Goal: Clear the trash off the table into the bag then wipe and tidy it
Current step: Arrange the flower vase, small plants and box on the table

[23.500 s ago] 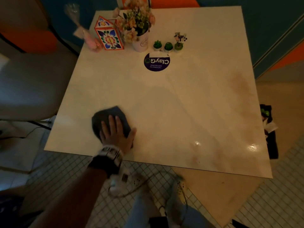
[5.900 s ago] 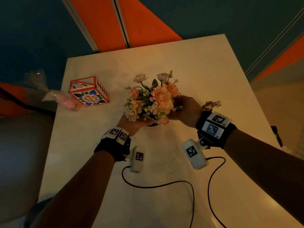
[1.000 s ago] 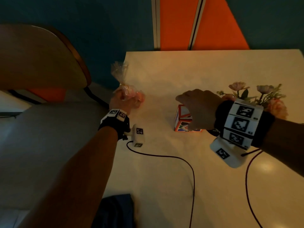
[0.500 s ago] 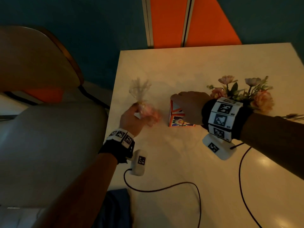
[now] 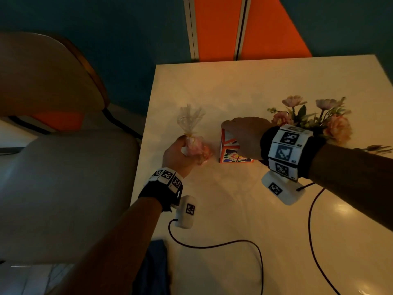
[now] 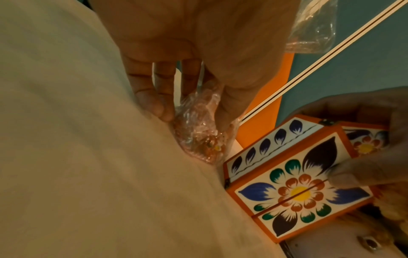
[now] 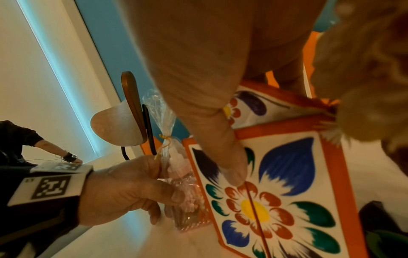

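Note:
A clear cellophane packet (image 5: 194,145) with pink contents and a yellow tie stands beside the left side of a painted flower box (image 5: 230,155). My left hand (image 5: 187,150) pinches the packet (image 6: 198,134) between thumb and fingers, and its bottom touches the cream table (image 5: 212,209). My right hand (image 5: 234,133) grips the box (image 7: 287,174) from above, thumb (image 7: 234,172) on its front face and fingers over the top. Left hand (image 7: 123,188) and packet (image 7: 183,192) also show in the right wrist view.
A pot of pink flowers (image 5: 319,118) stands just right of the box, behind my right wrist. A chair (image 5: 53,145) sits against the table's left edge. A dark blue cloth (image 5: 153,262) lies at the near left edge. Cables (image 5: 212,245) trail across the near tabletop.
My left hand has carried the packet from the table's left edge rightward and set it down next to the box. My right hand has stayed on the box.

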Demonstrator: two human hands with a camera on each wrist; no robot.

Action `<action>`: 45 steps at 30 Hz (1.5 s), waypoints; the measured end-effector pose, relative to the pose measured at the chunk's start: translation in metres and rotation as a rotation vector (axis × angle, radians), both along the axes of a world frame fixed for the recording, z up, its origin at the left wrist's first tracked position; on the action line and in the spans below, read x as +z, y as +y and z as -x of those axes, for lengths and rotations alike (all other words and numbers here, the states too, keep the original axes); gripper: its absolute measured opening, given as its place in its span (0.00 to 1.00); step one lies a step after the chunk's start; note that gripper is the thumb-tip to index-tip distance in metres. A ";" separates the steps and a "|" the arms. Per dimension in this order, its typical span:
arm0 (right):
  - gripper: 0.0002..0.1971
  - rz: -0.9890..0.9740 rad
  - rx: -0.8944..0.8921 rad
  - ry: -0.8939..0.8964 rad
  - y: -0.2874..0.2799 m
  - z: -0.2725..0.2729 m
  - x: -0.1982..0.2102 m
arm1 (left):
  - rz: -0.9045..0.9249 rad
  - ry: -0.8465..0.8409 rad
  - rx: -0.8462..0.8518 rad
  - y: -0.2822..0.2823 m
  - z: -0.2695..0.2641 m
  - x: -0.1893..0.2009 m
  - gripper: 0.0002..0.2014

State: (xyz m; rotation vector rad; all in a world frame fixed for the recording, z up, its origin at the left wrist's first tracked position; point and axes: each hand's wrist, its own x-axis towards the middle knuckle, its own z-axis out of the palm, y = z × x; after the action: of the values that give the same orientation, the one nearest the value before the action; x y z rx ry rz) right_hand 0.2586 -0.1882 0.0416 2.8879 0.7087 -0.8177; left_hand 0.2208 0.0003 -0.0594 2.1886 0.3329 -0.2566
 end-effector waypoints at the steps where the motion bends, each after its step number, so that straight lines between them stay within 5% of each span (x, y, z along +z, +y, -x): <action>1: 0.29 0.005 0.002 -0.002 0.000 0.000 0.000 | -0.008 -0.005 -0.004 0.000 0.000 -0.001 0.23; 22: 0.31 -0.027 0.000 -0.005 -0.004 -0.002 -0.002 | -0.103 -0.026 -0.029 -0.008 0.003 -0.002 0.28; 29: 0.27 -0.042 0.006 -0.026 -0.004 0.002 -0.001 | -0.161 -0.026 -0.038 -0.012 0.005 0.005 0.22; 33: 0.38 -0.054 0.022 -0.068 -0.006 0.009 0.013 | -0.105 0.002 -0.020 -0.011 0.008 0.013 0.30; 36: 0.38 -0.250 0.075 -0.218 -0.017 0.031 0.039 | -0.184 0.011 -0.012 -0.004 0.022 0.026 0.20; 39: 0.19 -0.631 0.112 -0.360 -0.050 0.079 0.052 | -0.288 -0.016 -0.037 0.003 0.049 0.040 0.11; 41: 0.10 -0.750 0.020 -0.214 -0.081 0.116 0.039 | -0.340 -0.104 -0.112 -0.002 0.065 0.055 0.10; 45: 0.10 -0.637 -0.407 0.238 -0.147 0.155 -0.009 | -0.352 -0.467 -0.238 -0.033 0.064 0.103 0.09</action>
State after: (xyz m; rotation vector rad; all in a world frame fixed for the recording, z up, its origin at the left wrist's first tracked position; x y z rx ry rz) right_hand 0.1031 -0.3355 0.0328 3.6290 0.4574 -1.1765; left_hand 0.1569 -0.0327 0.0435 2.5505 -0.1584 0.2030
